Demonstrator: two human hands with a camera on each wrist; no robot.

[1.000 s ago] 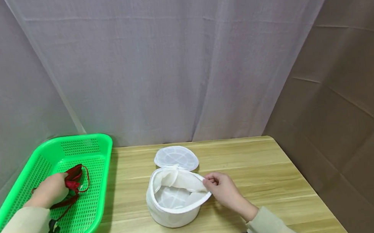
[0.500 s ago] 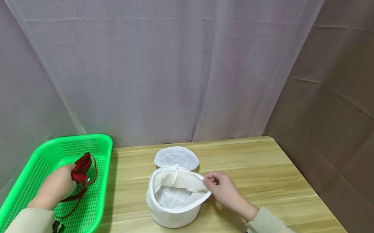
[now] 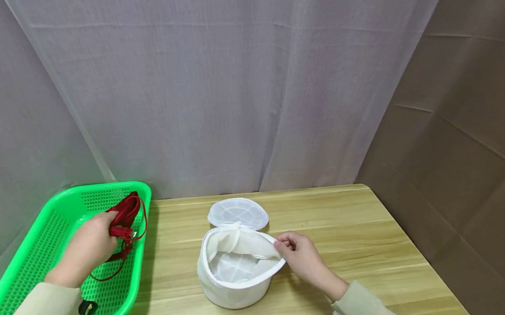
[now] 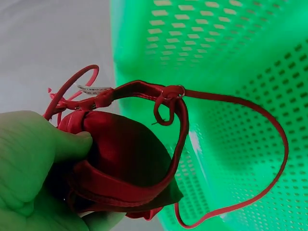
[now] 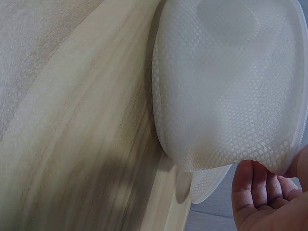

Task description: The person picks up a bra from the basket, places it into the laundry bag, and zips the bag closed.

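My left hand [image 3: 86, 249] grips a bunched red bra [image 3: 125, 218] and holds it lifted above the green perforated basket [image 3: 26, 266], its thin straps dangling. Up close, the red bra [image 4: 125, 168] is squeezed between thumb and fingers of the left hand [image 4: 33, 163], with the green basket [image 4: 231, 72] behind it. A round white mesh laundry bag [image 3: 237, 271] stands open on the wooden table [image 3: 334, 221], its lid [image 3: 237, 213] flipped back. My right hand [image 3: 303, 258] pinches the bag's rim at its right side. The right wrist view shows the mesh bag [image 5: 226, 86] with my right hand's fingertips [image 5: 255, 192] on its edge.
The basket sits at the table's left end against a grey curtain [image 3: 224, 77]. A brown wall [image 3: 478, 126] runs along the right edge of the table. Small black wrist devices [image 3: 85, 310] show at both sleeves.
My left hand has lifted the red bra out of the basket bottom, moving up and to the right. The right hand and the mesh bag have stayed put.
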